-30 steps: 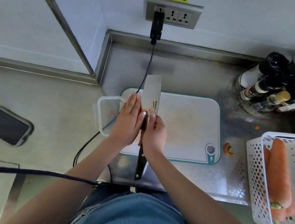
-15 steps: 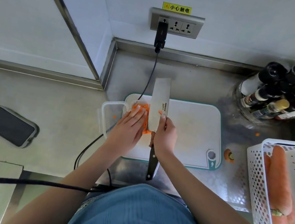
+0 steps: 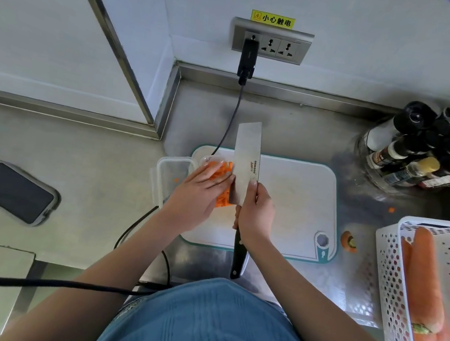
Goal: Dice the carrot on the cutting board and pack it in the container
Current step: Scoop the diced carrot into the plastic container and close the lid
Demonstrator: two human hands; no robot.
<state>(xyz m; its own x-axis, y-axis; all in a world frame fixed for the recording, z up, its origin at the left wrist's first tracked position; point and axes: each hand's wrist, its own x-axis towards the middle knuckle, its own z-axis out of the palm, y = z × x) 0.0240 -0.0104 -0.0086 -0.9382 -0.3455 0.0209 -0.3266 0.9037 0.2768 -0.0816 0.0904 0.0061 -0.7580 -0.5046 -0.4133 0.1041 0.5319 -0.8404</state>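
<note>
Head view, looking down on a steel counter. White cutting board near the middle, pile of diced carrot at its left end, part hidden under the left hand. Left fingers straight, pressed flat on the pile against the side of the knife. Right hand curled round the knife where blade meets handle, forefinger laid along the blade, black handle pointing toward the front edge. Clear container touching the board's left end, a few orange bits inside. Black cable from the wall socket crossing the board's back left corner. Phone well to the left. Carrot end just beside the board's right edge. White basket with whole carrots at the right edge; bottles in the back right corner.
</note>
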